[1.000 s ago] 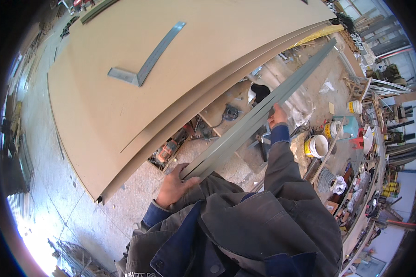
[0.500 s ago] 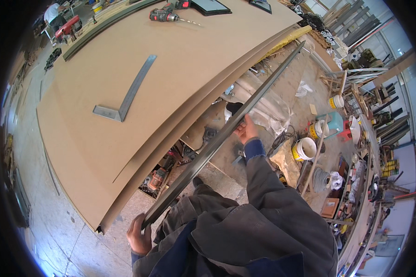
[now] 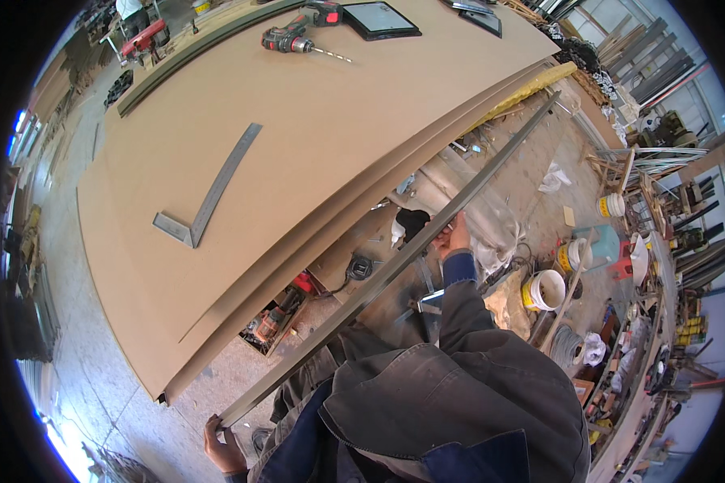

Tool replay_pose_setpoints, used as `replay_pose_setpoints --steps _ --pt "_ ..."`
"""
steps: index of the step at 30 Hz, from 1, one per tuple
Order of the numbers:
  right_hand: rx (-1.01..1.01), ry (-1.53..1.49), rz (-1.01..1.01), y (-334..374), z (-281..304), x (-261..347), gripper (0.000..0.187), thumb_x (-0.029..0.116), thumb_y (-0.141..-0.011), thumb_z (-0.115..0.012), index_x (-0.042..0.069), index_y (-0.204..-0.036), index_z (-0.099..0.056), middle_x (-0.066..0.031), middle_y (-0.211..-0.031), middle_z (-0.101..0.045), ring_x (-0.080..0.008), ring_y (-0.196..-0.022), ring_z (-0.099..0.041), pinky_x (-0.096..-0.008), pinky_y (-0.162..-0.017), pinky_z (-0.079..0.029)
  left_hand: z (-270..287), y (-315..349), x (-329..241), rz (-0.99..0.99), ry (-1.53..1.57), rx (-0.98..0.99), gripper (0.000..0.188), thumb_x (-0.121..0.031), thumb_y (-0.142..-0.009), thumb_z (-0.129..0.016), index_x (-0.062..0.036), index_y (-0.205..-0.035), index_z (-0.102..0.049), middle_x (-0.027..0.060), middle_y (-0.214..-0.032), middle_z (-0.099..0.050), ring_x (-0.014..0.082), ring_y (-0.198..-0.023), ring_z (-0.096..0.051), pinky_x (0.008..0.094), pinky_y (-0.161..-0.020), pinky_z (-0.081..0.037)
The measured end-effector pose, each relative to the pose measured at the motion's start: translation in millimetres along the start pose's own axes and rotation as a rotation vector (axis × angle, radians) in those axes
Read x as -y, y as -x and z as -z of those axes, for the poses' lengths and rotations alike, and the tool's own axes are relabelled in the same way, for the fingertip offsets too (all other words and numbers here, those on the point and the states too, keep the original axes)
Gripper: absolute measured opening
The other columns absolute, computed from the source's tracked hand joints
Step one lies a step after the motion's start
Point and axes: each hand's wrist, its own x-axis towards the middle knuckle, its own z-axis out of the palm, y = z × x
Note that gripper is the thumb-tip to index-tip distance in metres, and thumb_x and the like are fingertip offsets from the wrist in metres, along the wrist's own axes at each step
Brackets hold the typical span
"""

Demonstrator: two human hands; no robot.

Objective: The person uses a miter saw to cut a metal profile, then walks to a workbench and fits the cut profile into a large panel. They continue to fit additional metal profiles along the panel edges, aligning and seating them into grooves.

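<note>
A long dark grey metal bar (image 3: 379,282) slants across in front of me, from near my body at lower left up to the far right. Its near end is held by my left hand (image 3: 224,447), fingers closed at the tip. Farther along, my right hand (image 3: 453,237) grips the bar from beneath, its fingers partly hidden behind it. Beside the bar, on the large brown board (image 3: 298,145), lie a metal try square (image 3: 211,193) and a cordless drill (image 3: 294,38) with a long bit.
Dark-framed panels (image 3: 381,20) and another long bar (image 3: 209,55) lie on the board's far side. Below its edge sits a tool box (image 3: 270,326). White buckets (image 3: 544,290), a teal container (image 3: 598,244) and scrap clutter the floor at right. Another person (image 3: 130,12) stands far left.
My left hand has moved left and down with the bar's near end, and the bar's face has turned. My right hand is slightly lower and farther right. The view has also shifted.
</note>
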Motion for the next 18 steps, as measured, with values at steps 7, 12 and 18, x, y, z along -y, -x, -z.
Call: replay_pose_setpoints --steps 7,12,18 --pt "-0.099 -0.046 -0.017 -16.3 5.9 10.7 0.036 0.055 -0.094 -0.057 0.019 -0.099 -0.058 0.0012 -0.068 -0.059 -0.0131 -0.052 -0.052 -0.0279 -0.046 -0.041 12.1 -22.5 -25.1 -0.031 -0.308 0.158 0.030 -0.001 -0.071 -0.068 -0.0033 -0.101 -0.062 0.0139 -0.093 -0.064 0.0343 -0.095 -0.057 0.0437 -0.087 -0.045" --pt "0.038 -0.107 -0.045 -35.5 29.0 -1.6 0.026 0.042 -0.094 -0.063 0.017 -0.100 -0.060 -0.0009 -0.080 -0.065 -0.0167 -0.062 -0.060 -0.0317 -0.054 -0.049 7.4 -40.3 -8.5 -0.031 -0.308 0.306 0.033 -0.003 -0.070 -0.071 -0.0031 -0.102 -0.063 0.0139 -0.093 -0.064 0.0351 -0.095 -0.057 0.0437 -0.086 -0.045" --pt "0.011 -0.093 -0.002 -21.2 8.3 -10.5 0.024 0.030 -0.097 -0.061 0.008 -0.109 -0.062 -0.0061 -0.102 -0.070 -0.0223 -0.084 -0.069 -0.0391 -0.070 -0.057 -7.8 -47.3 30.7 0.064 -0.087 0.344 0.036 -0.001 -0.067 -0.074 -0.0017 -0.102 -0.064 0.0147 -0.096 -0.068 0.0341 -0.093 -0.063 0.0428 -0.085 -0.049"
